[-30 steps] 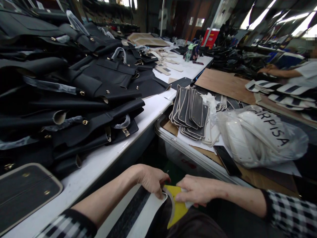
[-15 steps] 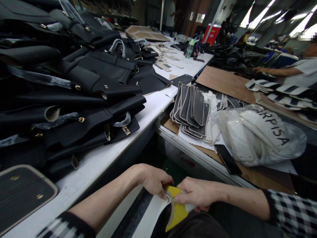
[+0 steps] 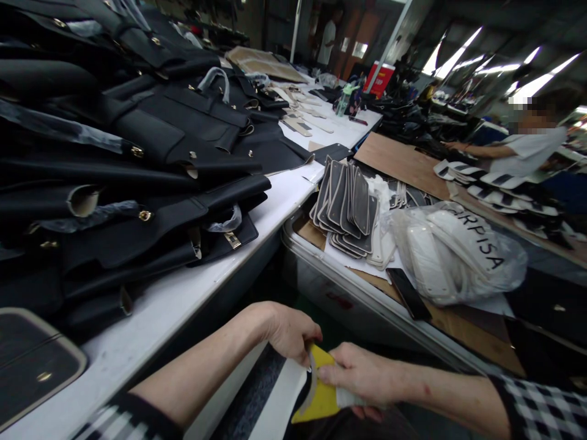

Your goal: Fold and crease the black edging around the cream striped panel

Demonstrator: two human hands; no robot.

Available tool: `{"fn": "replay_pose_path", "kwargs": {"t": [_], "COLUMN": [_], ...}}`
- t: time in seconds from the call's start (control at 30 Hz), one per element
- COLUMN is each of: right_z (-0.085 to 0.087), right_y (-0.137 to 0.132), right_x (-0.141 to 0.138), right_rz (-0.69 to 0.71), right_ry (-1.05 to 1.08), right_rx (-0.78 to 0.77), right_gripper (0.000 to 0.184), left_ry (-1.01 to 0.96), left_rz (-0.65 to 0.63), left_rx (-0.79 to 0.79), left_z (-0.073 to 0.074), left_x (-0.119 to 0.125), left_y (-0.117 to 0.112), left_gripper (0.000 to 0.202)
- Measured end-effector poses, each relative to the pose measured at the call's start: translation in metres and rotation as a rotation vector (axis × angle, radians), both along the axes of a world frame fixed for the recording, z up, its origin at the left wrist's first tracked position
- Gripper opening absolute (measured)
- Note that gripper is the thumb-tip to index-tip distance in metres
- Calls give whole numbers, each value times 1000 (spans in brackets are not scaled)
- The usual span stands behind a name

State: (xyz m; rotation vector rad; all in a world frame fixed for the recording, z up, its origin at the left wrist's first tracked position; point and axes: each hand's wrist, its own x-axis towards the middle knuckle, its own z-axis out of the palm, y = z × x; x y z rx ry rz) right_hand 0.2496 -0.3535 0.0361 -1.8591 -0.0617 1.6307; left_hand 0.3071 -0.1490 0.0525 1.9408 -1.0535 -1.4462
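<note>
At the bottom centre, my left hand (image 3: 290,330) is closed, with bent fingers gripping the edge of a black-and-white striped panel (image 3: 279,400). The panel slopes down toward my lap, and its lower part runs out of view. My right hand (image 3: 360,374) pinches a flat yellow piece (image 3: 323,400) with the thumb on top. A curved edge of this yellow piece lies against the panel's rim beside my left fingertips. Something whitish (image 3: 348,398) shows under my right fingers; its kind I cannot make out.
Black handbags (image 3: 183,122) lie heaped on the white table (image 3: 247,256) at left. To the right, a bin (image 3: 339,293) carries stacked dark flaps (image 3: 346,201), a phone (image 3: 408,293) and a plastic bag of white parts (image 3: 458,256). A co-worker (image 3: 527,146) works beyond striped pieces.
The view has shifted slightly. My right hand and the yellow piece have moved a little down and left along the panel's edge. My left hand keeps its hold.
</note>
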Motion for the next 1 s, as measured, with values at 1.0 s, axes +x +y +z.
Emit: {"fn": "replay_pose_path", "kwargs": {"t": [1.0], "right_z": [-21], "right_y": [61], "right_x": [-86], "right_rz": [-388], "right_ry": [28], "right_rx": [64], "right_gripper": [61], "left_ry": [-260], "left_rz": [273], "left_rx": [249], "left_z": [17], "left_x": [-23], "left_y": [-16], "left_gripper": [36]}}
